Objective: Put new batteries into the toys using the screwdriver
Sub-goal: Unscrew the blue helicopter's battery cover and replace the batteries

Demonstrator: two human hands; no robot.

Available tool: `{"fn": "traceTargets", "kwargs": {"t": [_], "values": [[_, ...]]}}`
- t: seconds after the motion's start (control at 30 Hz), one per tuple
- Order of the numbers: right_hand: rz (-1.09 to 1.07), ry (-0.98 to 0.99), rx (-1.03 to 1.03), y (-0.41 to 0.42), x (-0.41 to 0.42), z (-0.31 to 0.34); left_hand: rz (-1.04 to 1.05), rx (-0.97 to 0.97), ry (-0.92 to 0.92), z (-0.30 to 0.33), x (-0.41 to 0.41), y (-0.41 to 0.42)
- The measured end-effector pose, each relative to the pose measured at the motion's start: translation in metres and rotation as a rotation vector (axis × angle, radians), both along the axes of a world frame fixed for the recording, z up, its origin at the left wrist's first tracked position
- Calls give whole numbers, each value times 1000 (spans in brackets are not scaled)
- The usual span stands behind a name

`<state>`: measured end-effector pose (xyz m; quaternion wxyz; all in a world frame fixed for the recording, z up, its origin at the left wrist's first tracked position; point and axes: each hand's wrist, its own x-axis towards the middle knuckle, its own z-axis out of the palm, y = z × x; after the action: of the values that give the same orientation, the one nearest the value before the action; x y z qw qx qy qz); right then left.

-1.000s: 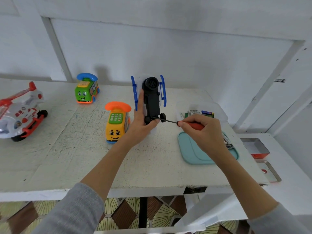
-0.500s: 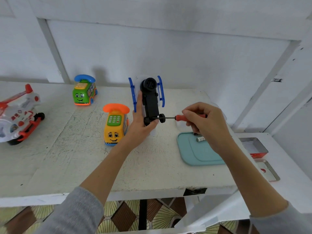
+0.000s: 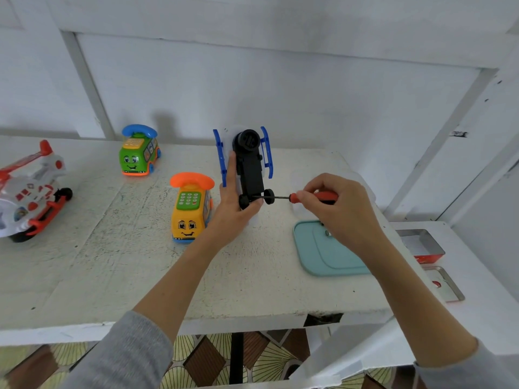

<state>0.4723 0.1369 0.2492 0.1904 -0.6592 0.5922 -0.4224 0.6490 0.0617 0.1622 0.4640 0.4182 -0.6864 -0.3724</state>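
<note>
Her left hand [image 3: 234, 209] grips the upended toy helicopter [image 3: 247, 164]; the right hand [image 3: 341, 206] pinches the screwdriver [image 3: 306, 196], its tip hidden behind a black wheel [image 3: 268, 196].

White worn table [image 3: 118, 276], green phone-bus toy [image 3: 138, 153], yellow phone-bus toy [image 3: 191, 211], red-white helicopter toy [image 3: 28, 192], teal tray [image 3: 317, 256]

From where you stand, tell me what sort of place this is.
Probably a home workbench or spare corner, not a shop: a rough white-painted table against a panelled white wall, patterned floor tiles below, and plastic toys such as the yellow phone bus set out.
</note>
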Motion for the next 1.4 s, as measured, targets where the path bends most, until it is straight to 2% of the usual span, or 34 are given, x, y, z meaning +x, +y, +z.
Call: {"fn": "traceTargets", "kwargs": {"t": [0.2, 0.37, 0.47, 0.57, 0.8, 1.03, 1.13, 1.2, 1.3, 1.4], "values": [[107, -7, 3, 5, -3, 2, 7, -5, -7, -2, -1, -1], [1, 117, 58, 5, 5, 0, 32, -12, 13, -9, -1, -7], [-28, 80, 97, 3, 7, 0, 54, 18, 26, -15, -1, -11], [-25, 46, 54, 2, 6, 1, 53, 21, 17, -16, -1, -11], [62, 150, -125, 1, 2, 18, 15, -17, 3, -6, -1, 0], [198, 207, -118, 1, 6, 17, -4, 2, 38, -9, 1, -4], [64, 380, 3, 0, 8, 20, -19, 9, 55, -9, 2, -2], [13, 455, -23, -1, 7, 19, -23, 0, 48, -8, 2, -1], [63, 282, -153, 0, 6, 16, -15, -19, 49, -8, 0, -2], [155, 143, -168, 1, 7, 13, -19, -20, 67, -7, 0, 0]]}}
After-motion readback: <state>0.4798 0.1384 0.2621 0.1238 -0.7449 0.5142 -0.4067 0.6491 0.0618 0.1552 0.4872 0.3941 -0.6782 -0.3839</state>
